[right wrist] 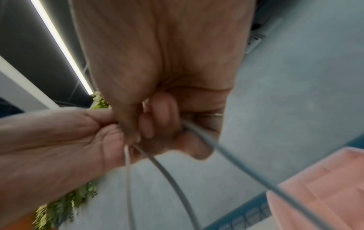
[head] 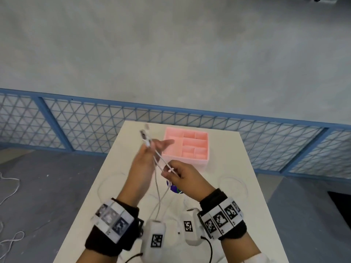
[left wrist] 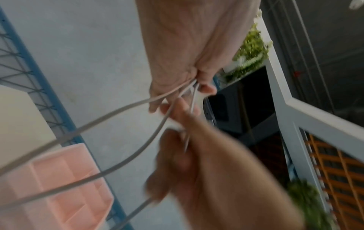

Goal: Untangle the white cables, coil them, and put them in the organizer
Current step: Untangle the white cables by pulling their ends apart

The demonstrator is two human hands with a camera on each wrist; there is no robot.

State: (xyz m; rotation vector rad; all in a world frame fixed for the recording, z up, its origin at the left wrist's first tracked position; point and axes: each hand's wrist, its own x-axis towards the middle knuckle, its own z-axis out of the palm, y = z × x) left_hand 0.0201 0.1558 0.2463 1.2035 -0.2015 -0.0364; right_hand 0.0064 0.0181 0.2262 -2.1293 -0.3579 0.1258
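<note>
item: white cable point(head: 159, 160), held above the tabletop point(head: 224, 188) at centre frame of the head view; two or three strands run between the hands, the rest drops in a loop toward the lower centre. connector ends point(head: 145, 138) stick up past the left hand, blurred.

left hand point(head: 144, 164): raised, upper centre-left; the thumb seems to pin the connector ends against the fingers, which extend toward the organizer. grip partly hidden by blur.

right hand point(head: 182, 174): just right of centre, fingers curled, pinching the strands between thumb and forefinger. the right wrist view shows the fingers point(right wrist: 157, 115) folded over the cable point(right wrist: 171, 175).

organizer point(head: 187, 147): pink, divided into compartments, upper centre of the tabletop, just beyond the hands; every visible compartment holds nothing.

other cable: faint white loops point(head: 234, 184) lie on the tabletop at mid right and mid left, not in hand.

step in hand, as judged: forming the coil, early in the task.

handling notes: keep the left pinch fixed as anchor; let the right hand feed even loops without twisting; keep the hanging slack off the loops on the tabletop so it does not snag; size the coil to a compartment.
</note>
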